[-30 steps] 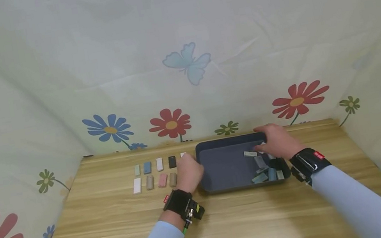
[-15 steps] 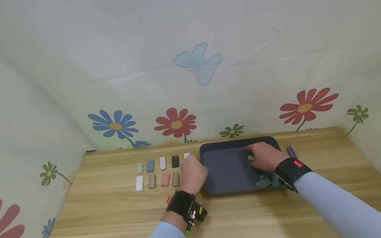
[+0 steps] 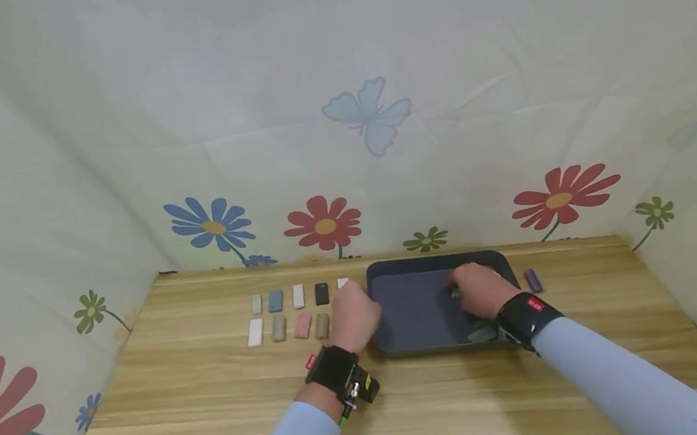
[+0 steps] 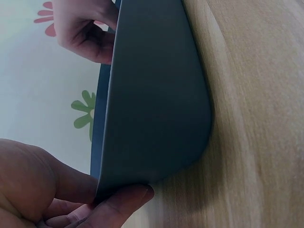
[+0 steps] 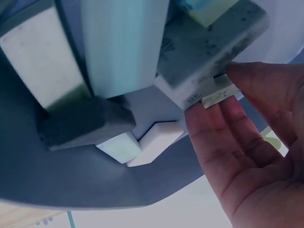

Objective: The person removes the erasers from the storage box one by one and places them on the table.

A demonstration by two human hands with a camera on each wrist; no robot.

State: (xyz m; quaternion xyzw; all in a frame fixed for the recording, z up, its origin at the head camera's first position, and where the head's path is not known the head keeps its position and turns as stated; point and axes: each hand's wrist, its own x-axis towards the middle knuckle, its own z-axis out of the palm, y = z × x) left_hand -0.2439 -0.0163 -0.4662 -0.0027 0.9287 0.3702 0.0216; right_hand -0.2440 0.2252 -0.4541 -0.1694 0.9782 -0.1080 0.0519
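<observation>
In the head view my left hand (image 3: 355, 315) is at the left end of a dark grey tray (image 3: 408, 314). The left wrist view shows its thumb and fingers pinching the tray's wall (image 4: 154, 99) near a corner. Inside the tray, toward its right half, my right hand (image 3: 484, 289) pinches a small pale eraser (image 5: 221, 96) between thumb and fingers. Against that piece lies a larger grey eraser (image 5: 209, 52) with printed marks. Around them in the right wrist view are a pale blue block (image 5: 124, 47), a white one (image 5: 45, 57) and a dark one (image 5: 85, 123).
Left of the tray, small erasers stand in two rows on the wooden table (image 3: 215, 413), among them a blue one (image 3: 276, 300), a black one (image 3: 322, 294) and a pink one (image 3: 302, 326). A purple piece (image 3: 533, 280) lies right of the tray. A flowered cloth hangs behind.
My right hand has moved left and nearer, from the tray's far right part toward its middle, and now pinches the small eraser. The purple piece has come into view. My left hand stays at the tray.
</observation>
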